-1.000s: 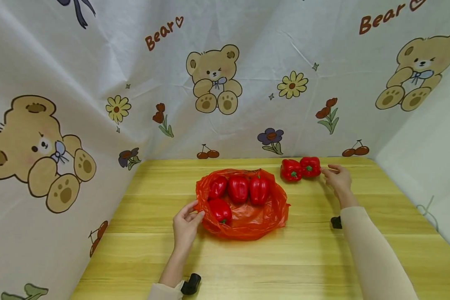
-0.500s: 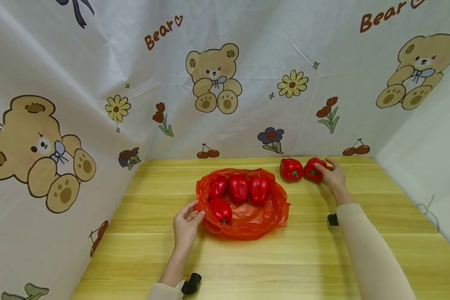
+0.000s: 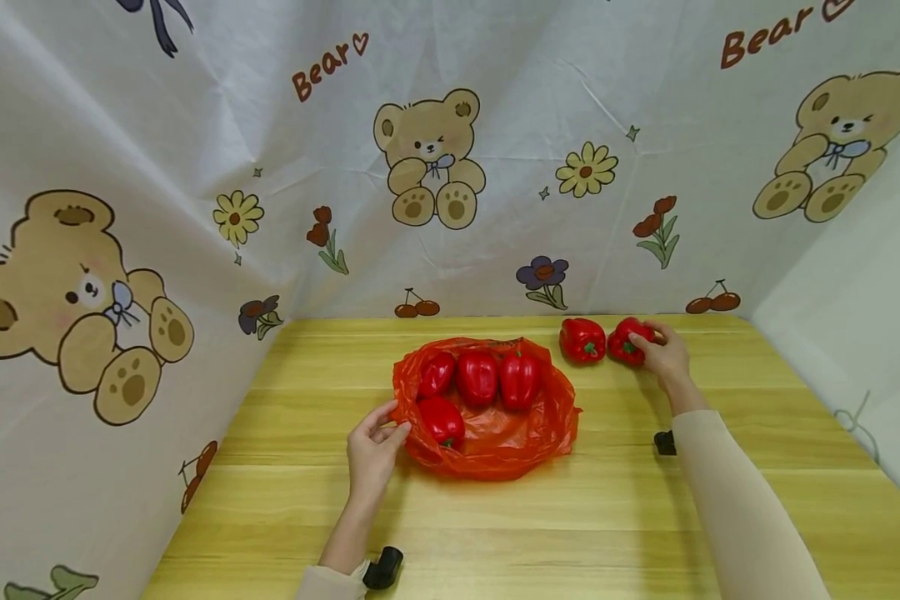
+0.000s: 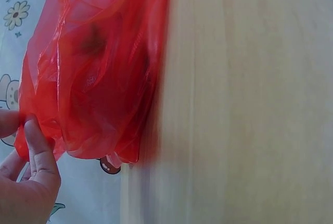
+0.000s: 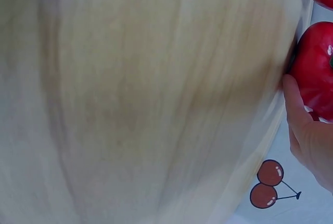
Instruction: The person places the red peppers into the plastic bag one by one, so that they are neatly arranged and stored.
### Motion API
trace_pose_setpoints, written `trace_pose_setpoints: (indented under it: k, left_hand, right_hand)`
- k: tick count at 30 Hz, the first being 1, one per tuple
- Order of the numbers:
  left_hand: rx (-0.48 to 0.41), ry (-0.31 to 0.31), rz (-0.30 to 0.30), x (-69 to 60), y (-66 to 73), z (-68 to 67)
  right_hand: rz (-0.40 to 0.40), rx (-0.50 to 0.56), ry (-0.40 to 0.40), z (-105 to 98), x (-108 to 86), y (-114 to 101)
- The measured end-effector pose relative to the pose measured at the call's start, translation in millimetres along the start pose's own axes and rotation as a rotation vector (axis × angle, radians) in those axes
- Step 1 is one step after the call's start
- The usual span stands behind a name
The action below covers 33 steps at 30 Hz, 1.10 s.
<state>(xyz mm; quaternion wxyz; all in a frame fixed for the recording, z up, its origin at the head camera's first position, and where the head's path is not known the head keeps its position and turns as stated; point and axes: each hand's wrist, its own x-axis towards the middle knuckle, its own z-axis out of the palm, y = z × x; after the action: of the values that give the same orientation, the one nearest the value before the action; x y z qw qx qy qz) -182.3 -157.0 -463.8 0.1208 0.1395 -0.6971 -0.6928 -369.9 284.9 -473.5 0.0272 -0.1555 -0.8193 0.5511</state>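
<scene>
An orange-red plastic bag point(image 3: 487, 467) lies with its mouth spread wide on the table, several red bell peppers point(image 3: 477, 379) inside it. My left hand point(image 3: 373, 450) pinches the bag's left rim between thumb and fingers; the left wrist view shows the thin plastic point(image 4: 109, 94) caught there. At the back right, my right hand point(image 3: 666, 357) holds a red bell pepper point(image 3: 627, 343) with thumb and fingers on its right side. The pepper appears to rest on the table. Just left of it sits another red bell pepper point(image 3: 582, 341), its green stem facing me.
The wood-grain table point(image 3: 495, 542) meets a white bear-print cloth point(image 3: 510, 233) along its back and left edges. A thin grey cord point(image 3: 858, 421) hangs at the right. Small black devices point(image 3: 383, 569) are worn on both wrists.
My right hand has moved a little left and taken hold of the right-hand pepper, which has shifted slightly and now stands apart from its neighbour. The left hand stays on the bag's rim.
</scene>
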Motion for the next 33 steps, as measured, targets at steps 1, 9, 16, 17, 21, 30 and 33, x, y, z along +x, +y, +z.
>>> trace_pose_setpoints:
  k: [1,9,16,17,21,30,33]
  left_hand:
    - [0.000,0.000,0.000,0.0,0.2,0.0]
    - [0.002,-0.005,-0.002,-0.6,1.4,0.7]
    - [0.004,-0.005,-0.001,-0.5,1.6,0.2]
    - [0.004,-0.006,0.000,-0.2,1.2,0.1]
    - [0.006,-0.007,-0.002,-0.5,0.6,-0.2]
    - [0.000,-0.010,-0.005,-1.1,2.4,0.1]
    - [-0.002,-0.013,0.001,-0.8,1.4,0.0]
  right_hand:
    - [-0.003,-0.004,0.001,0,-0.5,0]
    - [-0.024,0.023,-0.017,-7,-5.9,-2]
    - [-0.090,0.160,-0.019,-11,-14.0,-13]
    - [-0.106,0.160,-0.013,-11,-17.1,-16]
    - [-0.188,0.153,-0.006,-11,-34.6,-30]
    - [-0.405,0.384,-0.150,8,-97.4,-72]
    - [-0.453,0.365,-0.206,20,-117.8,-80]
